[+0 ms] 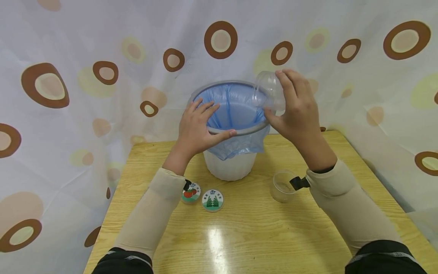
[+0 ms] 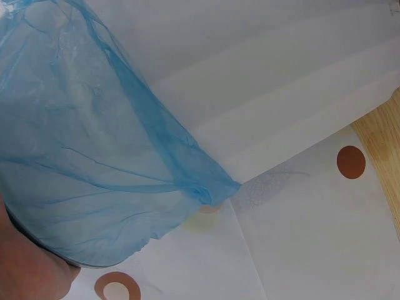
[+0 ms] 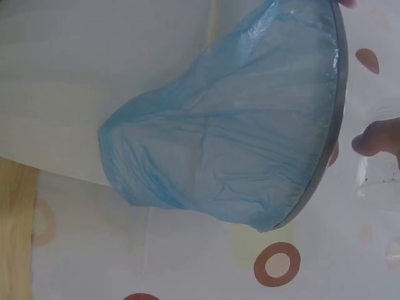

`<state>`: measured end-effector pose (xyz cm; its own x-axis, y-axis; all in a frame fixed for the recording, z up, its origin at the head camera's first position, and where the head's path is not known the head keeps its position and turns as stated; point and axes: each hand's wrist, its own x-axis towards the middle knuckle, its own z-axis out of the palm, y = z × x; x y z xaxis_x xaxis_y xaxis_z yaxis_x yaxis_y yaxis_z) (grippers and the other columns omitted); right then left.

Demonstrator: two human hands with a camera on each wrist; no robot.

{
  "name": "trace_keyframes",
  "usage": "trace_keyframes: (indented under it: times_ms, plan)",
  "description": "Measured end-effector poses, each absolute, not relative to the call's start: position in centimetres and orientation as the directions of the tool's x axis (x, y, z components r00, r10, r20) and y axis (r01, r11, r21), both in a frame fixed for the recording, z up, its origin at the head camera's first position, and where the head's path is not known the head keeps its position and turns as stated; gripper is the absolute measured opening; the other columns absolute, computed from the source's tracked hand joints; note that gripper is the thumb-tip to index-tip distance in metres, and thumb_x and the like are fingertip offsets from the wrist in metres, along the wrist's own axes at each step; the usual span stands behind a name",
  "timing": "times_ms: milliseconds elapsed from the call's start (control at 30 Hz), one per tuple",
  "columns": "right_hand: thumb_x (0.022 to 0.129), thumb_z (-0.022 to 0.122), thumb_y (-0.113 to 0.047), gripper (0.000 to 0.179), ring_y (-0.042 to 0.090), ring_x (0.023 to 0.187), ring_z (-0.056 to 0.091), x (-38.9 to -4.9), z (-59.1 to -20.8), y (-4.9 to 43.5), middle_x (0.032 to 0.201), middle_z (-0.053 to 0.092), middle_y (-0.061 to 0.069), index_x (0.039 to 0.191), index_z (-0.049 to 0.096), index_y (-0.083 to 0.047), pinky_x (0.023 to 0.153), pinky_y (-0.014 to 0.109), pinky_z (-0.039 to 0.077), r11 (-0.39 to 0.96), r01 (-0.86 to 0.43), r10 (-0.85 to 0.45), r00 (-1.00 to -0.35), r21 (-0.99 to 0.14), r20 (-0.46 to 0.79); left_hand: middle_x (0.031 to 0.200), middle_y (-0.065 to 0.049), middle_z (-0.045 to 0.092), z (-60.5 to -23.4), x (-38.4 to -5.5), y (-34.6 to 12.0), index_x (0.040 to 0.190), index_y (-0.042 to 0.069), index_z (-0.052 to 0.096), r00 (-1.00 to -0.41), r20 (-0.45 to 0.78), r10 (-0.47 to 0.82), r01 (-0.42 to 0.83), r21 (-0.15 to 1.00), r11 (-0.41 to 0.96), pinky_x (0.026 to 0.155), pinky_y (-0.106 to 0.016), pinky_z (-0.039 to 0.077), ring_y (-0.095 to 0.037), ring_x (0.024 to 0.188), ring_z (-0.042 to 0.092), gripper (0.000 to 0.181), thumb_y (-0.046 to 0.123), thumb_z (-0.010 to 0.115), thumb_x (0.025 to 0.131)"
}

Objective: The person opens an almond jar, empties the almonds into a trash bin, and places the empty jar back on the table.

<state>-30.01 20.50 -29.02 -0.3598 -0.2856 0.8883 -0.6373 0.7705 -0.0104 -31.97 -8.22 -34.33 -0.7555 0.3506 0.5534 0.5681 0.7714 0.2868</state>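
A white trash can (image 1: 230, 167) with a grey rim stands upright, lined with a blue plastic bag (image 1: 239, 114) folded over the outside. My left hand (image 1: 195, 127) rests on the rim's left side, fingers spread over the opening and thumb along the front edge. At the right of the opening, my right hand (image 1: 297, 106) grips a clear plastic cup (image 1: 268, 89) between thumb and fingers. The cup is tipped sideways, its mouth toward the bag. Small dark specks show on it in the right wrist view. The bag's loose edge (image 2: 112, 187) fills much of the left wrist view.
On the wooden table (image 1: 246, 236), a second clear container (image 1: 283, 186) stands below my right wrist. Two round labelled lids or discs, one with a tomato picture (image 1: 191, 193) and one with green leaves (image 1: 212, 200), lie at the left. A patterned curtain (image 1: 191, 34) hangs behind.
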Motion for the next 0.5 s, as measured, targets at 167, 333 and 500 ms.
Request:
trace_keyframes:
  times_ms: [167,333,500]
  plan:
    - [0.076,0.088,-0.019,0.079,0.042,0.133,0.056,-28.6,-29.3,20.5,0.142,0.061,0.025,0.146,0.056,0.001,0.118,0.043,0.046,0.686,-0.710,-0.103,-0.309,-0.158,0.945,0.158,-0.011,0.057,-34.3,-32.0,-8.1,0.152,0.017,0.061,-0.753,0.559,0.347,0.568,0.288,0.771,0.133,-0.057,0.020,-0.040,0.157,0.036,0.129,0.111,0.025,0.070]
    - [0.069,0.095,-0.021,0.093,0.039,0.129,0.057,-27.3,-29.6,20.8,0.140,0.058,0.026,0.148,0.049,0.000,0.115,0.040,0.047,0.640,-0.729,-0.064,-0.365,-0.243,0.929,0.157,-0.011,0.058,-34.3,-31.9,-8.1,0.150,0.016,0.063,-0.747,0.571,0.340,0.568,0.282,0.773,0.132,-0.057,0.022,-0.040,0.156,0.038,0.130,0.111,0.025,0.070]
    - [0.071,0.092,-0.035,0.099,0.037,0.122,0.060,-26.3,-30.5,21.3,0.140,0.056,0.026,0.150,0.044,-0.001,0.108,0.041,0.051,0.631,-0.733,-0.105,-0.403,-0.253,0.909,0.157,-0.010,0.058,-34.3,-31.9,-8.0,0.150,0.017,0.063,-0.748,0.570,0.339,0.568,0.285,0.772,0.132,-0.058,0.022,-0.040,0.157,0.038,0.130,0.111,0.025,0.069]
